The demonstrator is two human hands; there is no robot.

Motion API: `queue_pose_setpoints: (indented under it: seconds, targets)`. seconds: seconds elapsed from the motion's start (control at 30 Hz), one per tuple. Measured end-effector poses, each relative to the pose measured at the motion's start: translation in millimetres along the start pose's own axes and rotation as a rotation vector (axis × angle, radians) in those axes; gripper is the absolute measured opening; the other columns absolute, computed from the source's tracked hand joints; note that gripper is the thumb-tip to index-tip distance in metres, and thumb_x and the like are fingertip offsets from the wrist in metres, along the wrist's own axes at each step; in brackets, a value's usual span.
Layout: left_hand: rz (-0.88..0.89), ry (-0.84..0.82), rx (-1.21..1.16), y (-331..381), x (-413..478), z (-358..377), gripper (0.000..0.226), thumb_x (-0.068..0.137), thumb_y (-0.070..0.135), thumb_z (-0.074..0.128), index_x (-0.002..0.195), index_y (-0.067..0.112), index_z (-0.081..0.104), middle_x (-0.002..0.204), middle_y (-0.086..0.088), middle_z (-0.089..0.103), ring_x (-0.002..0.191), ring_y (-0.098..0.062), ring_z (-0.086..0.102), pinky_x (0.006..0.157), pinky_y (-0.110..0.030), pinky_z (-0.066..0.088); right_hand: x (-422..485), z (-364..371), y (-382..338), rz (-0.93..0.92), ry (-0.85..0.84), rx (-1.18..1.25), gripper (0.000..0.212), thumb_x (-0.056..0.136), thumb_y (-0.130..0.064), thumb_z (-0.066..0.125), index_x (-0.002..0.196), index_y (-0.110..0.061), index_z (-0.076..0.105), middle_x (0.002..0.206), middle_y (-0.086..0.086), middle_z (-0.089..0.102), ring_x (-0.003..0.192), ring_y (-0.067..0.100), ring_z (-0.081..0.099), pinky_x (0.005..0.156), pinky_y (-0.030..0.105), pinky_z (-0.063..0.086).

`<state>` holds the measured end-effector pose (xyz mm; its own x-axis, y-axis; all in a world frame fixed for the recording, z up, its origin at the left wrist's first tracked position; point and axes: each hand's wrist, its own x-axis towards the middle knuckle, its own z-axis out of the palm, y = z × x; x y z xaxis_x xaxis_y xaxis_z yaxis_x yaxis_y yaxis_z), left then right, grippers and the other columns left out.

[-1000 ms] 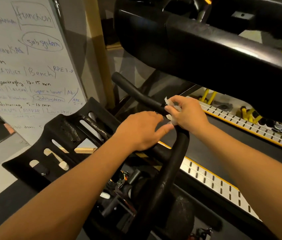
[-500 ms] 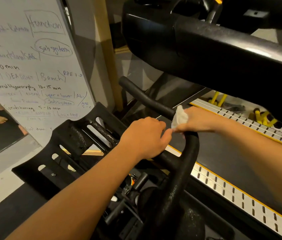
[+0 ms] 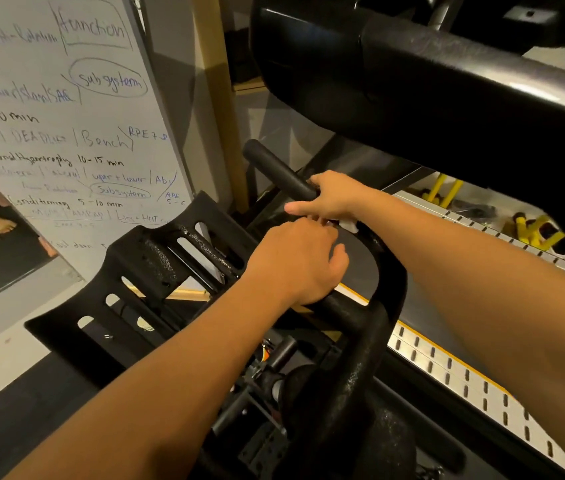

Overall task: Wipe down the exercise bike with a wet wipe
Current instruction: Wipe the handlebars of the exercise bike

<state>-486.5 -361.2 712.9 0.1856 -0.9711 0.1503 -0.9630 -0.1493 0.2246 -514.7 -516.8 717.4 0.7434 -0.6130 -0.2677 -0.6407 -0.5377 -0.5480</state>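
Both left hand (image 3: 298, 261) and right hand (image 3: 336, 197) grip the handlebar (image 3: 360, 358), the right pinning a wet wipe (image 3: 348, 226) there.

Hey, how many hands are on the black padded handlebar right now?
2. The left hand grips the black padded handlebar at its near bend; the right hand wraps its straight end farther up, pressing a white wet wipe against it.

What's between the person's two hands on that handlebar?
In the head view, a scrap of white wet wipe peeks out between the left hand and right hand, against the black handlebar.
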Motion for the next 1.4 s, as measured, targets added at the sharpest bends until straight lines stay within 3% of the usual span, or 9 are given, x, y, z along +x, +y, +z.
queue_pose_setpoints:
  seconds: [0.13,0.23,0.47,0.6,0.8,1.0,1.1,1.23,1.4]
  targets:
    - [-0.023,0.0,-0.042,-0.2,-4.8,-4.3,0.031,0.098,0.038,0.038,0.083,0.02,0.058,0.074,0.002,0.054,0.066,-0.016,0.053,0.064,-0.035,0.046,-25.8,-1.9,15.9,0.227,-0.036,0.05,0.033,0.078,-0.03,0.079,0.092,-0.003,0.065,0.062,0.007,0.071,0.05,0.015,0.066,0.051,0.027,0.057]
    - [-0.052,-0.038,-0.071,1.2,-5.1,-6.4,0.032,0.098,0.036,0.04,0.071,0.021,0.049,0.069,0.001,0.052,0.062,-0.014,0.05,0.059,-0.033,0.037,-51.9,6.5,34.0,0.339,0.077,0.045,0.028,0.076,-0.008,0.073,0.1,-0.001,0.06,0.067,0.011,0.073,0.057,0.019,0.07,0.065,0.037,0.062]
    - [-0.077,-0.081,-0.118,2.6,-8.1,-7.2,0.03,0.096,0.035,0.041,0.073,0.018,0.05,0.073,-0.002,0.052,0.066,-0.018,0.053,0.062,-0.034,0.042,-104.5,25.9,46.9,0.538,0.227,0.114,0.03,0.08,-0.022,0.071,0.101,-0.005,0.058,0.083,0.008,0.062,0.071,0.021,0.062,0.053,0.027,0.046]
    - [-0.075,-0.082,-0.098,2.7,-4.0,-5.2,0.027,0.095,0.036,0.04,0.082,0.017,0.053,0.076,0.001,0.045,0.073,-0.02,0.051,0.067,-0.035,0.038,-117.6,24.0,47.1,0.588,0.142,0.164,0.034,0.083,-0.026,0.071,0.1,-0.008,0.048,0.085,0.011,0.057,0.079,0.028,0.064,0.074,0.039,0.059]
    - [-0.053,-0.106,-0.133,1.5,-1.1,-4.5,0.025,0.097,0.035,0.039,0.08,0.019,0.047,0.072,0.005,0.036,0.072,-0.019,0.049,0.068,-0.035,0.039,-60.0,12.5,32.2,0.357,0.221,-0.224,0.04,0.07,-0.014,0.073,0.106,-0.018,0.057,0.091,0.008,0.062,0.078,0.025,0.061,0.054,0.025,0.043]
    - [0.041,-0.051,-0.072,0.3,-2.9,-8.0,0.023,0.096,0.031,0.041,0.08,0.015,0.042,0.077,0.001,0.045,0.068,-0.019,0.047,0.062,-0.034,0.04,0.5,16.0,-6.8,0.006,0.234,-0.526,0.061,0.083,-0.034,0.073,0.134,-0.02,0.044,0.112,0.011,0.058,0.094,0.03,0.062,0.07,0.038,0.05]
    - [0.1,-0.043,-0.008,1.1,-4.6,-9.1,0.02,0.098,0.033,0.039,0.087,0.016,0.039,0.082,-0.001,0.042,0.071,-0.021,0.044,0.063,-0.035,0.04,7.2,13.2,-12.6,-0.115,0.254,-0.388,0.067,0.088,-0.056,0.061,0.142,-0.023,0.039,0.117,0.006,0.06,0.1,0.025,0.061,0.071,0.031,0.046]
    - [0.029,-0.116,0.017,0.6,-4.5,-10.0,0.023,0.099,0.036,0.035,0.085,0.017,0.038,0.077,0.0,0.038,0.069,-0.021,0.043,0.064,-0.036,0.039,-3.8,9.7,8.5,-0.027,0.267,-0.178,0.057,0.088,-0.066,0.05,0.126,-0.024,0.055,0.114,0.0,0.064,0.09,0.014,0.055,0.072,0.028,0.042]
    - [0.036,-0.099,-0.004,1.5,-4.9,-9.8,0.022,0.098,0.035,0.037,0.085,0.018,0.042,0.079,0.0,0.046,0.068,-0.017,0.047,0.064,-0.035,0.042,-45.2,-0.7,39.9,0.013,0.212,0.171,0.043,0.097,-0.05,0.047,0.133,-0.027,0.052,0.108,-0.009,0.06,0.097,0.012,0.06,0.074,0.023,0.044]
